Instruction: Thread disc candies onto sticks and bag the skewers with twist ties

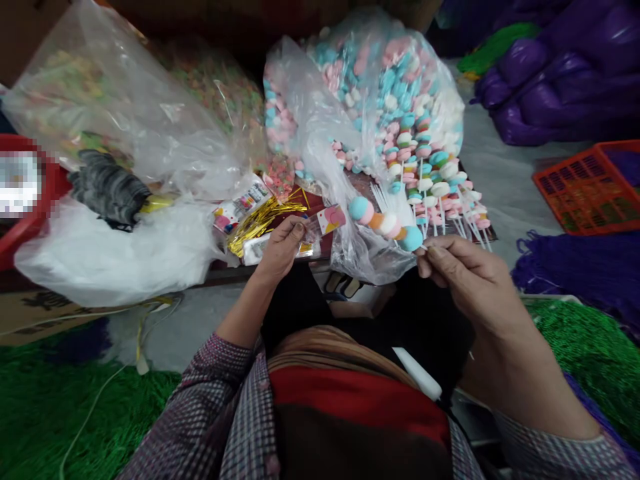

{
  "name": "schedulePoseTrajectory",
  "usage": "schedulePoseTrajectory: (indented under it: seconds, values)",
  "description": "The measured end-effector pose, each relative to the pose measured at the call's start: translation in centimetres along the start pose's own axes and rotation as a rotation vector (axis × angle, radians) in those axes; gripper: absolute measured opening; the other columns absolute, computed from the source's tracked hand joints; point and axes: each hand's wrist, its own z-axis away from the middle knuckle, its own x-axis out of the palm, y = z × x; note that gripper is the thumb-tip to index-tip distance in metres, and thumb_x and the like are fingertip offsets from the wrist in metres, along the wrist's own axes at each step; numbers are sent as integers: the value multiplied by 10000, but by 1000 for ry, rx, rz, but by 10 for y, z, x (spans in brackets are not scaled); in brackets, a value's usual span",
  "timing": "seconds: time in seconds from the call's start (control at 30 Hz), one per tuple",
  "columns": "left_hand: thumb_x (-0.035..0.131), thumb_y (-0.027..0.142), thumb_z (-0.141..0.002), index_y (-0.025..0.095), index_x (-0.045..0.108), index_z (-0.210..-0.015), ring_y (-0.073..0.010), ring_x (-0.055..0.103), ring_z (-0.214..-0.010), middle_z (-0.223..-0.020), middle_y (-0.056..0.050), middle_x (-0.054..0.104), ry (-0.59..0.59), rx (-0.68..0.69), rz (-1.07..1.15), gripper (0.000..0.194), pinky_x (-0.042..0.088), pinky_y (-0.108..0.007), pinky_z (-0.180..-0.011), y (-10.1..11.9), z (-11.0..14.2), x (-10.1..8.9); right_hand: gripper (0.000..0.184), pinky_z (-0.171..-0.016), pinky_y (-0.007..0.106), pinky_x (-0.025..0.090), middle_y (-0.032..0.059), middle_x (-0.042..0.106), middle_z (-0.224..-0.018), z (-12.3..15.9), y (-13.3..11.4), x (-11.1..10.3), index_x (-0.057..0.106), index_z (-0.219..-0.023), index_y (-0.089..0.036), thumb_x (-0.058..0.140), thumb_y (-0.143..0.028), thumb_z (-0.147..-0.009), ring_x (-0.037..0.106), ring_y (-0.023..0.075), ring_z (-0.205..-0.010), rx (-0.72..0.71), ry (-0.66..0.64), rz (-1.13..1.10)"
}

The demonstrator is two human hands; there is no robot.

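Observation:
My right hand [463,277] pinches the white stick of a candy skewer [385,223] with blue, pink, orange and white round sweets, held level and pointing left. My left hand [281,248] is closed on a small clear wrapper bag with a printed pink and white header [325,223], its mouth toward the skewer's tip. A bundle of gold twist ties [260,220] lies just left of that hand. A big clear bag of finished candy skewers [400,113] stands behind, with several skewers spilling out at its right.
Clear bags of mixed sweets [125,100] lie at the back left, over a white bag [115,250]. A red tub [30,220] is at far left, an orange crate [590,187] at right, purple bags [560,80] beyond it. Green tinsel [60,400] covers the floor.

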Motion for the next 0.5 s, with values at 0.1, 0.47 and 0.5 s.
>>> schedulePoseTrajectory:
  seconds: [0.1,0.47,0.5]
  values:
    - [810,711,-739,224,636,-825,-99,462,-596,-653,46,518,4,-6,6,524,413,-243,-588,-1,1,-1,255,-535,255,388,-13,632,-676,1,-6,-5,683,-859,-230,612,-426,-1005,513,102,-563,-99,47,198]
    - [671,657,-906,234,731,-908,-141,554,-699,-780,1,641,-118,66,-254,427,460,-281,-670,0,1,-12,198,-590,286,512,57,773,-741,-1,0,-26,750,-898,-210,599,-326,-951,711,174,-639,-315,108,682]
    - [653,642,-926,231,740,-921,-154,595,-759,-829,-14,679,-143,88,-298,420,483,-292,-725,2,0,-13,208,-598,292,519,65,783,-758,-2,1,-29,755,-891,-208,599,-334,-948,722,182,-656,-321,104,697]
